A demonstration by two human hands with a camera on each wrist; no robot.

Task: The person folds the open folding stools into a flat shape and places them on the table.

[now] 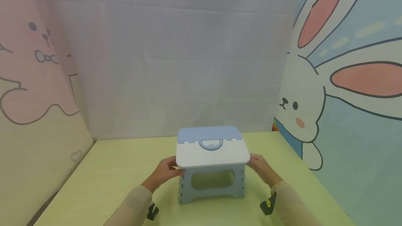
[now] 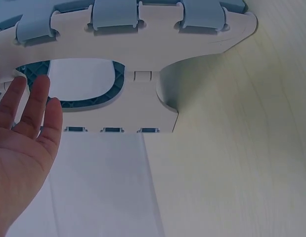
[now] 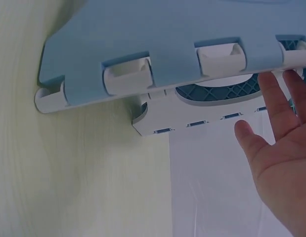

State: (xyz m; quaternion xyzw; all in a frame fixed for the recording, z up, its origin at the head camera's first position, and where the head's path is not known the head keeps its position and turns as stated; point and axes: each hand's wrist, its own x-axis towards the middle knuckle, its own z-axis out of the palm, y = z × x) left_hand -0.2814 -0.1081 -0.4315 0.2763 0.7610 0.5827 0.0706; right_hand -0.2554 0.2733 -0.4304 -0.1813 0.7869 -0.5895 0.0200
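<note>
A folding step stool (image 1: 213,156) stands unfolded on the table, its top part blue and part white, with a blue carry handle (image 1: 211,144) in the middle. My left hand (image 1: 163,173) is at the stool's left side, just below the rim of the top; its fingers (image 2: 34,106) extend toward the side panel. On the opposite side, my right hand (image 1: 260,167) reaches under the right rim, fingers and thumb (image 3: 249,138) spread. Some fingertips of both hands are hidden by the stool. Hinged side panels (image 2: 103,44) show in the left wrist view.
The pale yellow-green table (image 1: 125,156) extends around the stool. A white sheet (image 1: 182,62) hangs behind it. Cloths with cartoon rabbits flank the table, one rabbit (image 1: 301,97) at right. Dark clip-like pieces (image 1: 267,205) sit at both wrists.
</note>
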